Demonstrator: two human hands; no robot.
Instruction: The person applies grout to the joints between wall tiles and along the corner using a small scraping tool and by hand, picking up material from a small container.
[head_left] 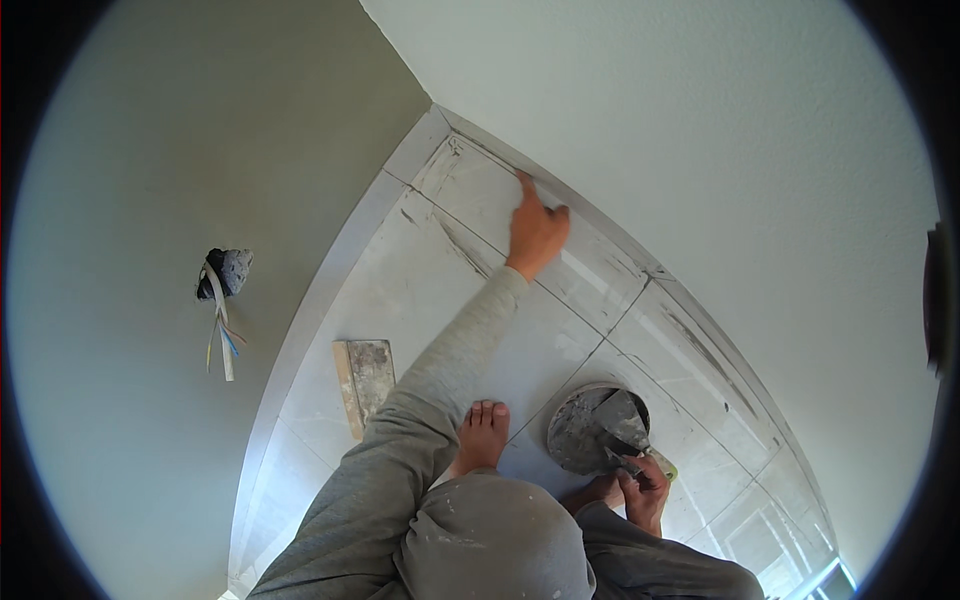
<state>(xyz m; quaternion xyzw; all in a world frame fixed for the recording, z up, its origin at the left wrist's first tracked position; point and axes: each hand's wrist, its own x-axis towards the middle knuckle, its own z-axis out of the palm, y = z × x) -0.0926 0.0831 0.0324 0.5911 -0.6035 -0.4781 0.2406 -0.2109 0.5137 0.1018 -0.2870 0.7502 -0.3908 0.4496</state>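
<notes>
In the head view, the left hand [538,235] sets its extended index finger at the joint between the pale glossy square floor tiles [480,190] and the light grey tile skirting [600,225]; its grip has index finger and thumb apart, the remaining fingers curled mostly out of sight. Dark grey paste streaks mark the tiles and joints along this edge. The right hand [648,490] is clamped on a grey flat-bladed metal scraper [622,418], located over a round, paste-coated grey bowl [551,430] on the floor, near the right foot. Fingers obscure the scraper's handle. A rectangular wood-edged float [368,375] with a stained grey face lies left of the left sleeve [425,390], which hides its lower corner.
</notes>
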